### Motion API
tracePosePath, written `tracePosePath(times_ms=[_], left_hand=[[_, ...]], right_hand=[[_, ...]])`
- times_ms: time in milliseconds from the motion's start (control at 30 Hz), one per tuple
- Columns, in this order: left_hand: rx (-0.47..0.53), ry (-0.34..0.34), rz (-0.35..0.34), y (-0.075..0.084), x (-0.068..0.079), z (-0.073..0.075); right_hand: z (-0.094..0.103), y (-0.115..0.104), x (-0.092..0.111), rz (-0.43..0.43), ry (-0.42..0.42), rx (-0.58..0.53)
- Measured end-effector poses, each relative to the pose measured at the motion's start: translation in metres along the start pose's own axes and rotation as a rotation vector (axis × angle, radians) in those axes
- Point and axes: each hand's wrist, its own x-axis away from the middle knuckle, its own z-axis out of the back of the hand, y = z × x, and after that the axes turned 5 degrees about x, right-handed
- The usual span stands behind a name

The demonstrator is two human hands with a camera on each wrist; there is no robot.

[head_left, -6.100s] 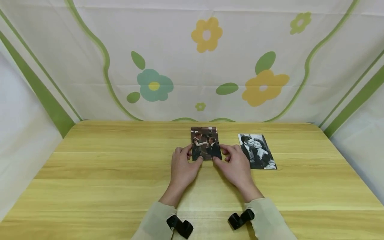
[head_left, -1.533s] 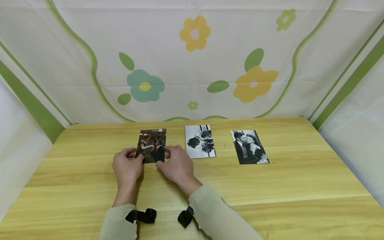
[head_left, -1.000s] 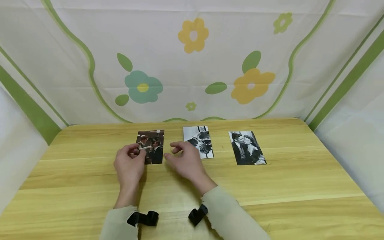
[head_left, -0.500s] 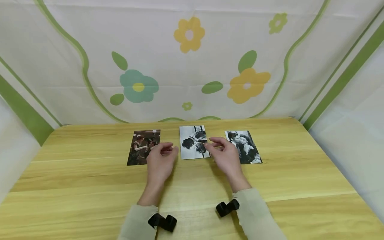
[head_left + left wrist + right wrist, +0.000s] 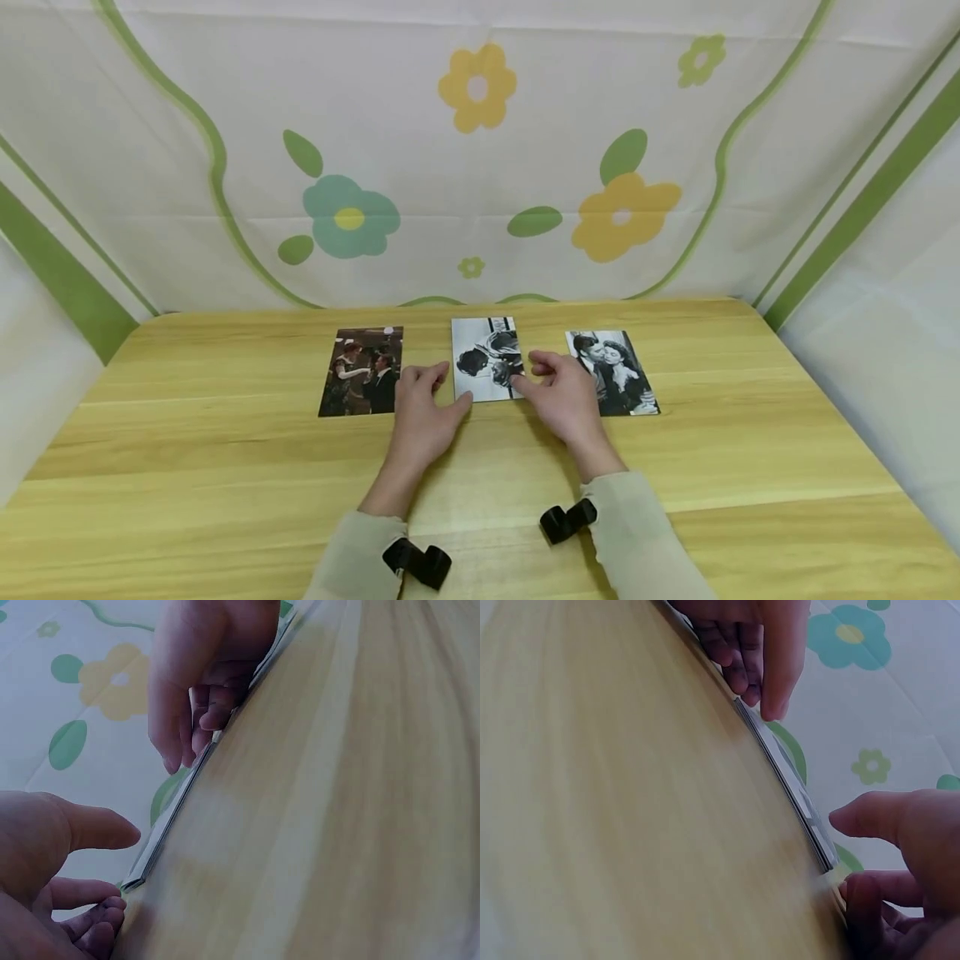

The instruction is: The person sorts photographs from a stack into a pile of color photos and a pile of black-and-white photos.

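A pale cloth [image 5: 450, 175] hangs behind the wood-grain counter [image 5: 225, 467]. From the head view's middle, its teal flower [image 5: 351, 218] lies at 10 o'clock, a yellow flower [image 5: 497, 87] at 12 and an orange flower [image 5: 643, 211] at 2.

Photo [image 5: 789, 787] flat on table [image 5: 630, 795]

The photo shows almost edge-on between two hands. The left hand [image 5: 759, 637] is at its far end; the right hand [image 5: 936, 855] is at the near end, thumb apart from it. Beyond hangs white cloth [image 5: 915, 720] with a blue flower [image 5: 864, 645].
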Motion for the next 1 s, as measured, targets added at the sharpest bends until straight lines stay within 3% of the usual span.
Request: tracePosePath(times_ms=[400,1000], left_hand=[[-0.057,-0.008,-0.004,-0.0008,0.0018,-0.003],[-0.056,0.001,0.011,-0.0057,0.0014,-0.0061]], right_hand=[[-0.0035,-0.0018,0.0025,0.053,-0.001,0.168],[-0.0055,-0.0041,0.0037,0.051,0.005,0.237]])
